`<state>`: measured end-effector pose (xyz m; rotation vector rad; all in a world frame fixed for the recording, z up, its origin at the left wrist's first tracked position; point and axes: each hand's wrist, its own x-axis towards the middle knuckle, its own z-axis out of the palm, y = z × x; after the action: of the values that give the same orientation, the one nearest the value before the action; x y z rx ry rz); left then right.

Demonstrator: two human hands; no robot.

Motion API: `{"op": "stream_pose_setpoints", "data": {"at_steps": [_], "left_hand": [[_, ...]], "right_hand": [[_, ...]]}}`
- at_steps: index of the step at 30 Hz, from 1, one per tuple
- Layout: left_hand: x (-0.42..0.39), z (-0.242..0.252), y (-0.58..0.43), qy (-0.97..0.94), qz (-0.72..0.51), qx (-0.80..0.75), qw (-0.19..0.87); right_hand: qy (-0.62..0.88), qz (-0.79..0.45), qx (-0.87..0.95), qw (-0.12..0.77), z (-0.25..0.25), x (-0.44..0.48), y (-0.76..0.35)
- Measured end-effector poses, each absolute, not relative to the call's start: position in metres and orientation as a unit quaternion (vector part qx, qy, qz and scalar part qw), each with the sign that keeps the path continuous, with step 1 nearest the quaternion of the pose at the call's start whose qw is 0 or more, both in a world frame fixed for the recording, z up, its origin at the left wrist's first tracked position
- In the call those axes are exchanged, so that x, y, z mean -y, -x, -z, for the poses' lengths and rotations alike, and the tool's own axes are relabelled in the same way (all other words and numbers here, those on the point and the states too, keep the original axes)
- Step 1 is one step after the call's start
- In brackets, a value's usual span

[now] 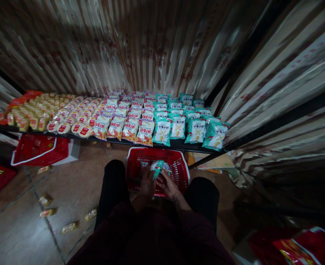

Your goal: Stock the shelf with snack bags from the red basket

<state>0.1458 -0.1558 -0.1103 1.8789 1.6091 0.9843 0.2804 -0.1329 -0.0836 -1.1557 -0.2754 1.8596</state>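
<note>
Between my knees stands a red shopping basket. Over it, my left hand is closed on a teal-and-white snack packet, which is tilted. My right hand grips from the other side, its fingers at another packet partly hidden behind them. At least one more packet shows inside the basket, past my left fingers. The basket's bottom is mostly covered by my hands and dark.
A low black shelf ahead carries rows of teal packets, orange-and-white packets, round wrapped cakes and small yellow packs. Another red basket stands at left. Several small packs lie on the floor. Striped curtains hang behind.
</note>
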Motion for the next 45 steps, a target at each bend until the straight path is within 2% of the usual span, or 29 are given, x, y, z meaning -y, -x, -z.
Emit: {"op": "stream_pose_setpoints", "data": {"at_steps": [11,19,25,33,45], "left_hand": [[0.171,0.080,-0.149,-0.848,-0.203,-0.444,0.204],[0.172,0.094,-0.140,-0.859,-0.226,-0.423,0.183],[0.166,0.111,-0.133,-0.839,-0.226,-0.465,0.166],[0.159,0.119,-0.134,-0.798,-0.249,-0.515,0.190],[0.157,0.115,-0.135,-0.756,-0.273,-0.555,0.216]], "right_hand": [[0.504,-0.718,0.086,0.473,0.086,0.134,-0.290],[0.507,-0.726,0.032,0.464,0.086,0.125,-0.279],[0.526,-0.701,0.014,0.482,0.087,0.126,-0.281],[0.496,-0.708,0.014,0.503,0.086,0.128,-0.280],[0.518,-0.705,0.014,0.484,0.093,0.125,-0.284]]}}
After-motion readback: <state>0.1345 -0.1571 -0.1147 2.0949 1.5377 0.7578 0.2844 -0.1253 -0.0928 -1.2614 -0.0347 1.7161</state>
